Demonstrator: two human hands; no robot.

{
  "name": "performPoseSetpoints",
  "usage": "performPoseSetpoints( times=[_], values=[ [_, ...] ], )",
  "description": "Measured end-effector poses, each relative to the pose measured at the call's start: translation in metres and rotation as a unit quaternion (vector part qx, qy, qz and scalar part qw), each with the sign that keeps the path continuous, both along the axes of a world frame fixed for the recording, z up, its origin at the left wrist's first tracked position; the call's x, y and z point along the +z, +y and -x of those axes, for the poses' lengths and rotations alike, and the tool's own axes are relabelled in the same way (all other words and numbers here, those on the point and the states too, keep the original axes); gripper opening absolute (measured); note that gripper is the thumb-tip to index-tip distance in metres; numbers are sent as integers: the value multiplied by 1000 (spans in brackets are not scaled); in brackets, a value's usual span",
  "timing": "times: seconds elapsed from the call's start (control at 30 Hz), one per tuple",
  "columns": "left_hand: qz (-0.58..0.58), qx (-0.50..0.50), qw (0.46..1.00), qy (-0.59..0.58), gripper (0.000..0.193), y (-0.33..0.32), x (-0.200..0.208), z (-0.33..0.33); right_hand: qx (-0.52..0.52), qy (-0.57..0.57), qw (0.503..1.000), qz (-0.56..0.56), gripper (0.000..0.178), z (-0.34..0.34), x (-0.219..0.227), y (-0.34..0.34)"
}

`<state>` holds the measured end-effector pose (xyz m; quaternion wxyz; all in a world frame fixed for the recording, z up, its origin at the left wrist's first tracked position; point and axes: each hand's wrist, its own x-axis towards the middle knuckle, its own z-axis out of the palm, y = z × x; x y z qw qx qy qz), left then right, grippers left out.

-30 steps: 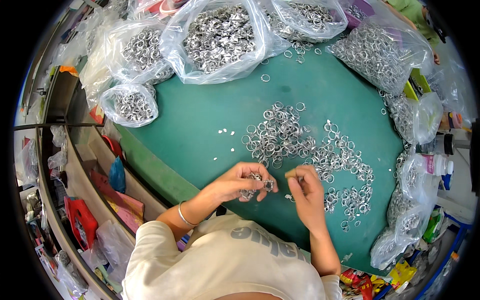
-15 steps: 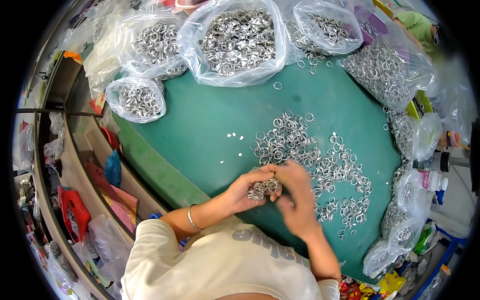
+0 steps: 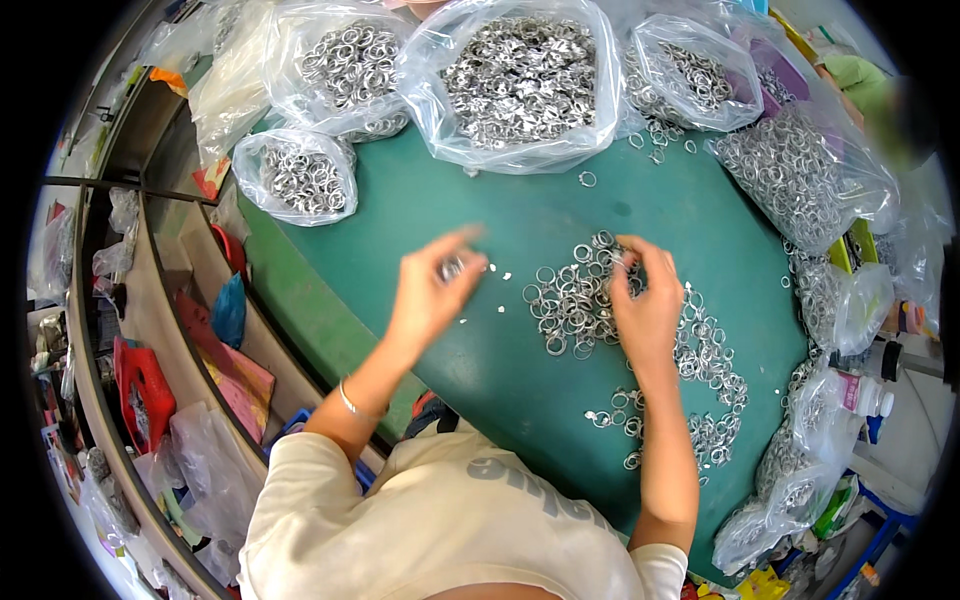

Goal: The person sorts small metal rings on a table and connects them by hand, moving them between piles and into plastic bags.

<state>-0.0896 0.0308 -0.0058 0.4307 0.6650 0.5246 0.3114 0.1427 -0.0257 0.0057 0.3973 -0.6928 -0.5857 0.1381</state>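
Note:
My left hand (image 3: 425,290), a bracelet on its wrist, is raised over the left part of the green table. It is partly smeared by motion, with its fingers curled round a few silvery metal rings (image 3: 451,268). To the right, my right hand (image 3: 648,295) reaches into the far edge of a loose ring pile (image 3: 575,305). Thumb and forefinger close on rings there; how many is hidden. More rings (image 3: 712,365) spread to the right of my right forearm. Small white bits (image 3: 501,309) lie between my left hand and the pile.
Open clear bags of metal parts line the far edge, the largest bag (image 3: 520,80) in the middle. Filled bags (image 3: 790,165) also crowd the right edge. At left stands a shelf with a red basket (image 3: 145,395). The green table (image 3: 500,390) lies before me.
My hands were together near my chest round a cluster of rings. They have parted: the left moved left and away from me, the right moved forward to the pile. The view has shifted slightly.

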Motion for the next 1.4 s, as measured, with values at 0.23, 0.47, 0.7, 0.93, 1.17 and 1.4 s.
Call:
performPoseSetpoints(
  times=[0.23, 0.47, 0.7, 0.93, 1.17, 1.4],
  values=[
    [-194, 79, 940, 270, 26, 109, -2, -15, 24, 372, 920, 117, 27, 5, 10, -34],
    [141, -42, 989, -21, 21, 80, 1, 6, -32, 478, 873, 93, 32, 19, 31, -74],
    [647, -81, 660, -374, 30, -58, 17, -21, 146, 34, 988, -41, 30, 58, 39, -76],
    [578, -139, 681, -427, 19, -24, 34, -24, 97, 22, 991, -91, 24, 59, 54, -70],
    [-46, -121, 987, -92, 32, 124, 104, -48, 89, 55, 993, -54, 18, 43, 53, -77],
    [-457, -76, 853, 239, 40, 155, 64, -69, -57, -52, 990, 115, 29, -3, 50, -151]
  ],
)
